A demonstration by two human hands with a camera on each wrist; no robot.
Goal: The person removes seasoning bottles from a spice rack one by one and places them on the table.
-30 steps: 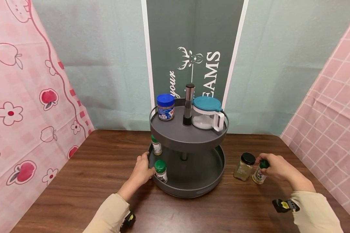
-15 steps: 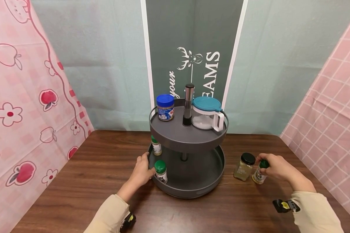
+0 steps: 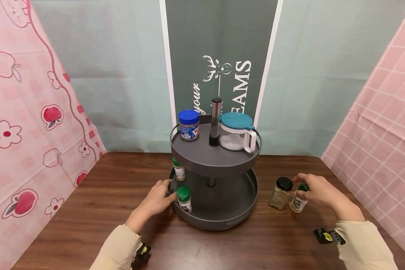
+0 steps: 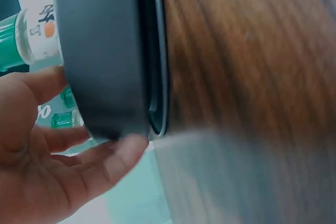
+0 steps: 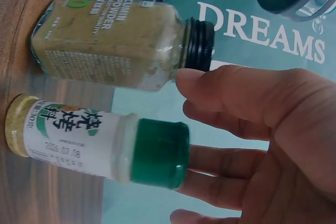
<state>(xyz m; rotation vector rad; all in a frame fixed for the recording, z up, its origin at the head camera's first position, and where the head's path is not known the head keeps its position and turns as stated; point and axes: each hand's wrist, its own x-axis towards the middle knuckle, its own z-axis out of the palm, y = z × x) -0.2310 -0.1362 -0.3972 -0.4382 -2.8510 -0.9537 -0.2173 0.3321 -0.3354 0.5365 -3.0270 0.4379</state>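
Note:
My left hand [image 3: 156, 198] touches the left wall of the dark lower tray [image 3: 219, 222] of a two-tier turntable organizer, fingers loosely spread. Beside its thumb, inside that tray, stands a green-capped seasoning bottle [image 3: 184, 200]; another green-capped bottle [image 3: 179, 171] is farther back. On the right, my right hand [image 3: 318, 192] hovers over a green-capped seasoning bottle [image 3: 297, 204] with a white label and a square cumin powder jar [image 3: 279, 197] with a black lid. In the right wrist view, its thumb overlaps the lid's edge and its other fingers lie loosely behind the green cap [image 5: 160, 153].
On the upper tray [image 3: 219, 160] stand a blue-lidded jar [image 3: 189, 127] and a clear pitcher [image 3: 237, 133] with a teal lid and white handle. A metal post [image 3: 215, 120] rises between them. The wooden table [image 3: 202, 247] is bordered by fabric hangings at the back and sides.
My right hand has let go of the green cap and its fingers have spread, the thumb now toward the black-lidded jar. My left hand stays at the tray wall. The head view has shifted slightly.

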